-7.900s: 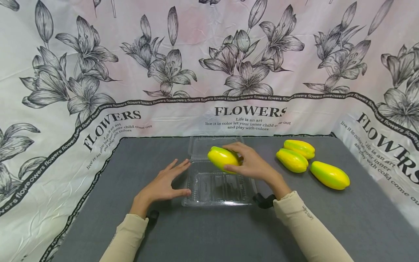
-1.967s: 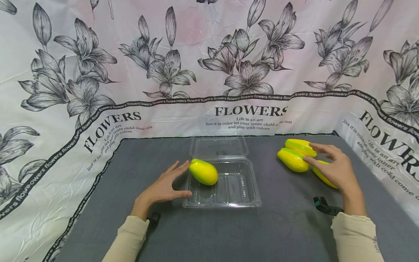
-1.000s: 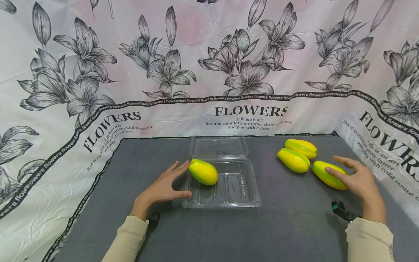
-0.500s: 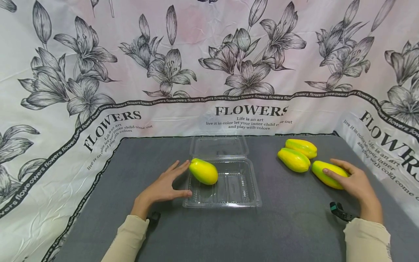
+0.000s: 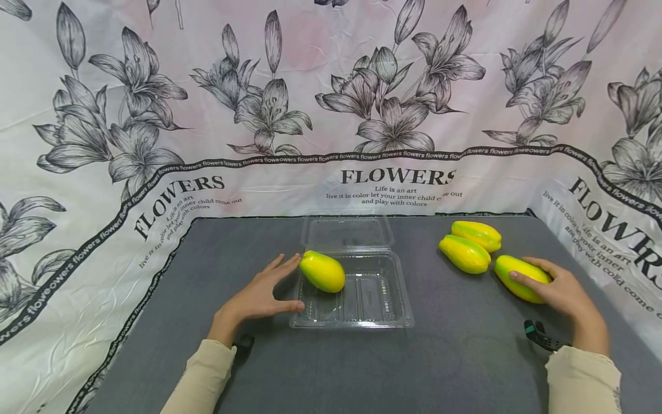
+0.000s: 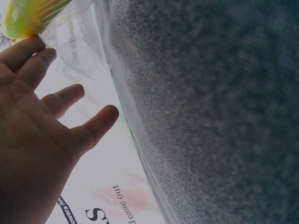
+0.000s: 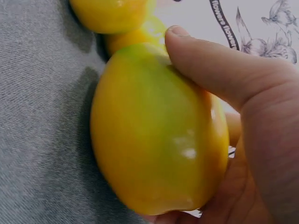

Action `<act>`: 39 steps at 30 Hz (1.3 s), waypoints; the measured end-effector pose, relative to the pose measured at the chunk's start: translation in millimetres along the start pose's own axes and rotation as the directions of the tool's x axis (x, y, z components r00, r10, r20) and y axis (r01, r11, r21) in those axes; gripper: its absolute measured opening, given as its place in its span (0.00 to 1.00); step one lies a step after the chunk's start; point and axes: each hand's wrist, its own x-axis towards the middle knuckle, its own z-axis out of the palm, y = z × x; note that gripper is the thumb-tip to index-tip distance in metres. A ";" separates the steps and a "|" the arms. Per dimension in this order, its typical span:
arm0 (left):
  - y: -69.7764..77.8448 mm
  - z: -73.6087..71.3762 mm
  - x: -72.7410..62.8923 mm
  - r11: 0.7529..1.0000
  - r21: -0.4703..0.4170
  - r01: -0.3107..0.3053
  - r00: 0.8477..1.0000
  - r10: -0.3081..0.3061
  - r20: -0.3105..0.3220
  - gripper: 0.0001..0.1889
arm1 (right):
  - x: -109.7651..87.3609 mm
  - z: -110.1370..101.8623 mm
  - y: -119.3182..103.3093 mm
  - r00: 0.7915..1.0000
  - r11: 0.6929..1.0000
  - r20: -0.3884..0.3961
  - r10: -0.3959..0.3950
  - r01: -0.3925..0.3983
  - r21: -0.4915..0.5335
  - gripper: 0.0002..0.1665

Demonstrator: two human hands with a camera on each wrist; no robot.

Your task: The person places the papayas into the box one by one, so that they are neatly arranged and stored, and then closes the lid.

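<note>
My right hand (image 5: 561, 290) grips a yellow-green papaya (image 5: 519, 280) at the right of the table. In the right wrist view the thumb lies over this papaya (image 7: 159, 135) and the fingers curl round its far side and underneath. Another papaya (image 5: 322, 271) sits in the left part of a clear plastic clamshell box (image 5: 369, 296), whose lid (image 5: 346, 233) is folded back. My left hand (image 5: 257, 293) is at the box's left edge with fingers spread and thumb on the rim. The left wrist view shows the left hand (image 6: 42, 107) holding nothing.
Two more papayas, a rear papaya (image 5: 476, 236) and a nearer papaya (image 5: 464, 254), lie side by side just left of the right hand's papaya. A grey cloth (image 5: 362, 368) covers the table. Behind it hangs a white floral curtain (image 5: 289, 190).
The papaya held over the box earlier now lies in its left side. My right hand has moved right, past the rear papayas, and closed round the rightmost one. The left hand stays put.
</note>
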 end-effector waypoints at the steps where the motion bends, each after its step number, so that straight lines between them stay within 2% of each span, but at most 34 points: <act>1: -0.1 -0.1 -0.2 1.000 0.000 0.002 1.000 -0.002 0.001 0.55 | -0.2 -0.9 -0.1 1.000 1.000 0.010 0.002 -0.002 -0.010 0.51; 8: -0.2 -0.3 -0.3 1.000 0.005 0.001 1.000 -0.001 -0.002 0.55 | -2.4 -5.5 -2.2 0.999 0.999 0.044 0.026 -0.024 -0.037 0.52; 20: 1.0 -0.1 -0.7 1.000 0.000 0.002 1.000 -0.002 -0.001 0.55 | -6.5 -9.8 -9.3 0.996 0.997 -0.089 0.029 -0.022 0.079 0.50; 28: 0.3 0.5 -0.5 1.000 0.006 -0.001 1.000 0.001 -0.006 0.55 | -6.9 -11.6 -29.9 0.982 0.998 -0.187 -0.039 0.048 0.047 0.46; 39: 1.3 0.6 -1.2 1.000 0.004 0.007 1.000 -0.007 -0.001 0.55 | -9.4 -5.3 -68.5 0.951 0.981 -0.281 -0.126 0.161 0.107 0.41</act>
